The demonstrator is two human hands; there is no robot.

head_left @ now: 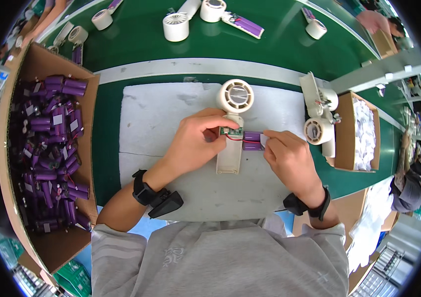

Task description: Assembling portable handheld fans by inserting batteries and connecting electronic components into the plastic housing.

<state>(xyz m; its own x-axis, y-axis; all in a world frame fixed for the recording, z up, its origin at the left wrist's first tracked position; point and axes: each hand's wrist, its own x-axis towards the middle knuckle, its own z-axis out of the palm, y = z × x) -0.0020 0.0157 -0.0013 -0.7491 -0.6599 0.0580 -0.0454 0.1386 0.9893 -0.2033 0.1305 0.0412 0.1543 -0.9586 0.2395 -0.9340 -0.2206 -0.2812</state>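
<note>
In front of me a white handheld fan [228,161] lies with its round head away from me and its handle shell opened. A small green circuit board [233,131] sits across the handle, with red and black wires running to a purple battery pack [253,136] just right of the shell. My left hand [195,138] is closed about the board, index finger above it and thumb below. The fingers of my right hand [289,156] pinch the pack's right end, at a whitish piece [264,140]. That hand covers part of the pack.
A grey-white mat [166,106] lies under the work. At left stands a carton [94,133] of purple battery packs [57,119]; at right, a smaller box [351,158] of white pieces. White fan parts [319,129] are piled beside it. More fans [176,27] rest on the green surface beyond.
</note>
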